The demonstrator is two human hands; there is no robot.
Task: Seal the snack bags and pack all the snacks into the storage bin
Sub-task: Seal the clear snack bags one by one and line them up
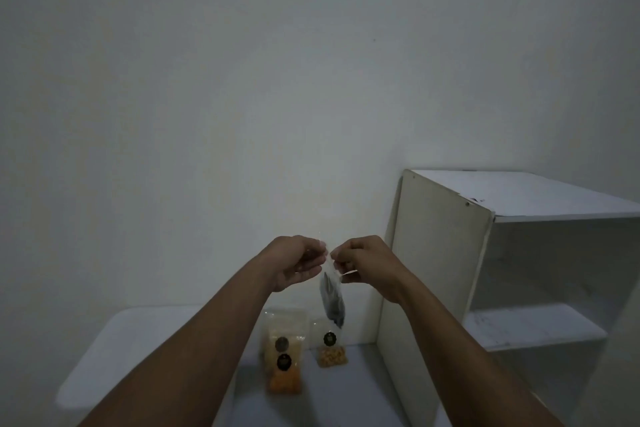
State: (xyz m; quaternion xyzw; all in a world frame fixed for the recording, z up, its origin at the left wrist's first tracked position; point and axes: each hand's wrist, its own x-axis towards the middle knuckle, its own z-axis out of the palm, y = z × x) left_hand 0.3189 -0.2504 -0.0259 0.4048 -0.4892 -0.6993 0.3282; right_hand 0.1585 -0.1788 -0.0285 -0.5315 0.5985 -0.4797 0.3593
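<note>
Clear plastic snack bag [333, 302], dark contents, hangs just below both hands. Its top edge pinched by left hand [298, 262] and right hand [367, 263].

snack bags [332, 302]: 4 | storage bin [138, 340]: 1 | shelf unit [436, 253]: 1 | hands [298, 263] [369, 263]: 2

Clear glossy plastic snack bags [284, 350]; matt white, seemingly plastic storage bin [114, 354] left; smooth painted-looking white shelf [436, 253] right.
</note>
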